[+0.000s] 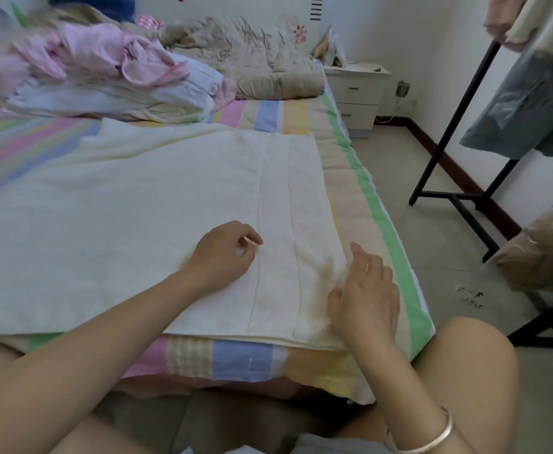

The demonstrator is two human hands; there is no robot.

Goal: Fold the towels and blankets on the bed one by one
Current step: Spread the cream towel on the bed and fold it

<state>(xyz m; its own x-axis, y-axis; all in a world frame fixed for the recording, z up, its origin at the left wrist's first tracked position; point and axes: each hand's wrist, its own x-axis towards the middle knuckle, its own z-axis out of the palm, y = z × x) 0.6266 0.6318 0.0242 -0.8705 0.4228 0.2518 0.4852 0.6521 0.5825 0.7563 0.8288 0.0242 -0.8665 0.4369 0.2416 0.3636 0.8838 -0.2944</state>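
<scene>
A large cream towel [130,217] lies spread flat over the striped bed [396,231], its right edge near the bed's right side. My left hand [226,252] hovers over or rests on the towel's near right part, fingers loosely curled, holding nothing. My right hand [366,293] lies at the towel's near right corner with fingers fairly straight, touching the fabric at its edge. A heap of pink and white towels and cloths [104,77] sits at the far left of the bed. A beige quilted blanket [252,60] lies crumpled at the head of the bed.
A white nightstand [357,93] stands beside the bed's far right corner. A black clothes rack [455,126] with hanging garments stands on the tiled floor to the right. A plastic-wrapped bundle [543,247] sits at the right edge. My knees are at the bed's near edge.
</scene>
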